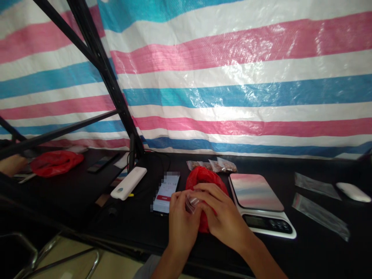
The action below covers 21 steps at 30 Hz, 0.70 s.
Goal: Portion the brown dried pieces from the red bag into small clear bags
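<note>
My left hand and my right hand meet over a red plastic bag. Between their fingers is a small clear plastic bag, gripped from both sides; what is in it, if anything, I cannot make out. The red bag lies under and behind my hands, its rim rolled round, its inside mostly hidden. Just left of my left hand lies a phone with a lit screen. Right of my right hand stands a white kitchen scale with a bare metal plate.
Several filled clear bags lie behind the red bag. Flat clear bags and a white mouse-shaped object lie at the right. A white power bank lies left, near a black metal post. Another person's hand shows far left.
</note>
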Tool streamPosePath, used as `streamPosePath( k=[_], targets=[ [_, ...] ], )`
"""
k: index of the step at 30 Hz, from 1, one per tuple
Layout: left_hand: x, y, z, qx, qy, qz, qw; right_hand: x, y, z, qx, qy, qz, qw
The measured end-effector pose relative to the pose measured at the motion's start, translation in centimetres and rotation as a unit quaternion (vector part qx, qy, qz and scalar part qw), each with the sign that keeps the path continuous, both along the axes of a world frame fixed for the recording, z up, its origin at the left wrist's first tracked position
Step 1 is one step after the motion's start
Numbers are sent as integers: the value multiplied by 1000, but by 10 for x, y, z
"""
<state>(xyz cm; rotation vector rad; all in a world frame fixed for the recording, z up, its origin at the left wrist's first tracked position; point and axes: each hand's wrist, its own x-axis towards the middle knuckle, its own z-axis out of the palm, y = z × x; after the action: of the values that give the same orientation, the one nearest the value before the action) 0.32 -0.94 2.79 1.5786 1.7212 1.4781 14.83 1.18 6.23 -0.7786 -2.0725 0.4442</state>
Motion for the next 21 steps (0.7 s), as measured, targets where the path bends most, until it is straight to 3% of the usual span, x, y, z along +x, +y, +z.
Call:
streamPosePath(
  k=[4, 8, 13, 15, 18, 21],
  targets=[
    [-2, 0, 4, -8, -7, 8, 1000, -5, 1, -2, 24, 27, -6, 999],
    [-5, -4, 6, -17, 18, 30, 999, -1, 10, -4, 22, 55, -110, 992],
    [-3, -20, 7, -65, 50, 37, 996, 21, 27, -9, 15, -58, -211, 976],
    [1, -29, 6, -85, 54, 12, 995, 28, 29, -9, 15, -106, -195, 975],
    [12, -39, -1, -98, 44, -35, 994, 29, 22, -4, -3, -120, -118, 986],
    [21, -42, -15, -90, -50, -58, 993, 25, 9, 3, -74, -112, -28, 991]
  ],
)
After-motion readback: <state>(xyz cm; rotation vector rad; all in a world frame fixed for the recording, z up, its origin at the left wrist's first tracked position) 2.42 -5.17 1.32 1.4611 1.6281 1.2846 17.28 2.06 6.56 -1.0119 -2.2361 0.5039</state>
